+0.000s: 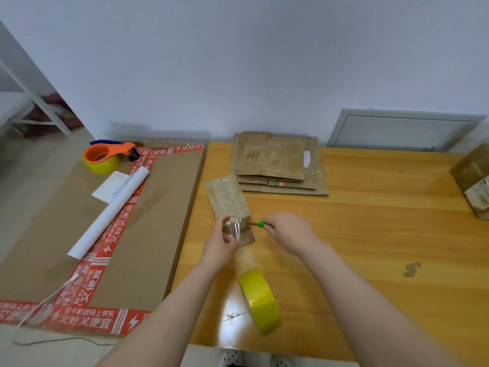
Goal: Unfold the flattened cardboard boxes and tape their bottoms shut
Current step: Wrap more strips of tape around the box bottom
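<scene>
Pale wall (238,62), wooden table (383,221), grey wall panel (402,132), tiled floor (31,165)

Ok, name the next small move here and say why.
Probably cut the tape free. The left hand holds the small box, a clear strip seems to run from it down to the yellow tape roll, and the right hand holds a green-handled tool at the box's edge.

Tool (260,224) in right hand (289,231): only green tip shows, rest hidden in fist. Left hand (221,241) covers box (230,207) near corner. Edge box (472,178) at far right cut off. Print on flat stack (280,165) too small to read.
</scene>
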